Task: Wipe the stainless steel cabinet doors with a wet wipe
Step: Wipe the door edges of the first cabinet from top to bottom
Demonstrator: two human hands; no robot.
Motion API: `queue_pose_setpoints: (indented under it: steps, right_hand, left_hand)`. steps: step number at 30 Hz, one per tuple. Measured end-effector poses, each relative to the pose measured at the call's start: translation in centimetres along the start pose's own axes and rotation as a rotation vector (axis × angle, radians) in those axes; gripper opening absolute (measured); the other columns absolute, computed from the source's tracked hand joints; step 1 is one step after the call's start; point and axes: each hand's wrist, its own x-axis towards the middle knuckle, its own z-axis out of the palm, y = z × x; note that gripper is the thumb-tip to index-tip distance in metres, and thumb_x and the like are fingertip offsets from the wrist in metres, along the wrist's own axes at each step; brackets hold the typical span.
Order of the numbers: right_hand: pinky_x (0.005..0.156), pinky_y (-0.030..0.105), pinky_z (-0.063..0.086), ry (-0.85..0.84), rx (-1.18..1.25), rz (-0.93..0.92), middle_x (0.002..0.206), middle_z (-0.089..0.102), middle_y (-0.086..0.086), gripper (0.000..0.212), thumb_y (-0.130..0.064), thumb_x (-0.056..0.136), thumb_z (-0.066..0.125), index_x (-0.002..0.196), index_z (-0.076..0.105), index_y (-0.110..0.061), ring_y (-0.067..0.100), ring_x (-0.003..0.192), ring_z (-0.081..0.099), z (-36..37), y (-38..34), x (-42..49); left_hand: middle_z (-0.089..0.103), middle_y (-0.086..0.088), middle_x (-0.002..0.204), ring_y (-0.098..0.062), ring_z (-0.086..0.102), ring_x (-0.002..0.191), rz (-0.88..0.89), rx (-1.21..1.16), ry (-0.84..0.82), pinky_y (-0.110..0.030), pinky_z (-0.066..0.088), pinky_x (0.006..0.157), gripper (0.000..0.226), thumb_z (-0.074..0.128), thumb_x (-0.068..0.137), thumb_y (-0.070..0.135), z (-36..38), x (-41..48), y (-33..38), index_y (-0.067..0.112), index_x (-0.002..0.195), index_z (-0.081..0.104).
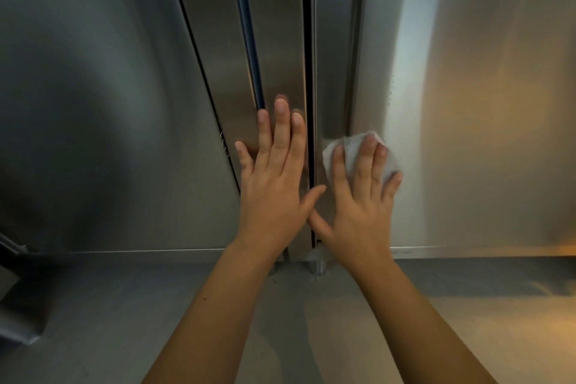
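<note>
Two stainless steel cabinet doors fill the view, split by a dark vertical gap. My left hand (274, 178) lies flat with straight fingers against the inner edge strip of the left door (109, 87). My right hand (361, 196) presses a crumpled white wet wipe (349, 150) against the right door (467, 87), just right of the gap, low on the door. The wipe bunches out above and beside my fingertips. Both forearms reach up from the bottom of the frame.
A grey floor (436, 305) runs below the doors' bottom edge. A small metal foot (318, 265) stands under the gap. A dark metal object (18, 305) sits at the lower left corner.
</note>
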Motion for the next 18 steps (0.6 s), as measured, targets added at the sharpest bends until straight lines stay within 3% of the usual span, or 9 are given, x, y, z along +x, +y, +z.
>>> queue_pose_setpoints:
  steps: [6, 10, 13, 16, 18]
  right_hand:
    - [0.101, 0.063, 0.012, -0.134, -0.079, -0.021, 0.151, 0.006, 0.014, 0.081, -0.055, 0.081, 0.046, 0.144, 0.019, -0.011, 0.026, 0.142, -0.015, 1.9, 1.1, -4.5]
    - [0.101, 0.064, 0.018, -0.231, -0.114, -0.024, 0.154, -0.017, 0.014, 0.092, -0.055, 0.082, 0.047, 0.148, -0.001, -0.014, 0.027, 0.141, -0.017, 2.7, 1.5, -8.2]
    - [0.1, 0.064, 0.016, -0.156, -0.064, 0.022, 0.152, 0.001, 0.014, 0.095, -0.052, 0.08, 0.059, 0.148, 0.006, -0.011, 0.027, 0.141, -0.016, 2.4, 0.7, -6.4]
    - [0.105, 0.06, 0.008, -0.023, -0.03, 0.034, 0.151, 0.003, 0.016, 0.085, -0.053, 0.085, 0.044, 0.149, 0.005, -0.013, 0.027, 0.142, -0.015, 1.4, -0.1, -2.2]
    - [0.105, 0.059, 0.006, 0.035, -0.002, 0.051, 0.15, 0.005, 0.019, 0.079, -0.052, 0.086, 0.042, 0.147, 0.013, -0.012, 0.028, 0.142, -0.012, 1.0, -0.5, -0.6]
  left_hand:
    - [-0.01, -0.008, 0.148, -0.012, -0.031, 0.135, -0.005, 0.035, 0.02, -0.054, -0.009, 0.105, 0.108, 0.077, 0.072, 0.028, 0.2, 0.0, 0.0, 0.01, 0.144, -0.002]
    - [-0.009, -0.008, 0.148, -0.012, -0.031, 0.135, -0.012, 0.045, 0.019, -0.053, -0.009, 0.104, 0.108, 0.077, 0.071, 0.026, 0.4, -0.1, -0.1, 0.011, 0.144, -0.002]
    - [-0.012, -0.007, 0.148, -0.012, -0.03, 0.135, -0.01, 0.042, 0.023, -0.054, -0.01, 0.104, 0.108, 0.077, 0.072, 0.027, 0.4, -0.1, -0.1, 0.013, 0.144, -0.001]
    - [-0.009, -0.006, 0.148, -0.013, -0.029, 0.136, -0.015, 0.039, 0.033, -0.054, -0.007, 0.106, 0.108, 0.077, 0.071, 0.027, 0.6, 0.0, -0.1, 0.012, 0.144, -0.001]
    - [-0.007, -0.007, 0.148, -0.014, -0.028, 0.136, -0.018, 0.038, 0.045, -0.054, -0.005, 0.106, 0.107, 0.077, 0.07, 0.026, 0.6, 0.0, 0.0, 0.011, 0.144, 0.001]
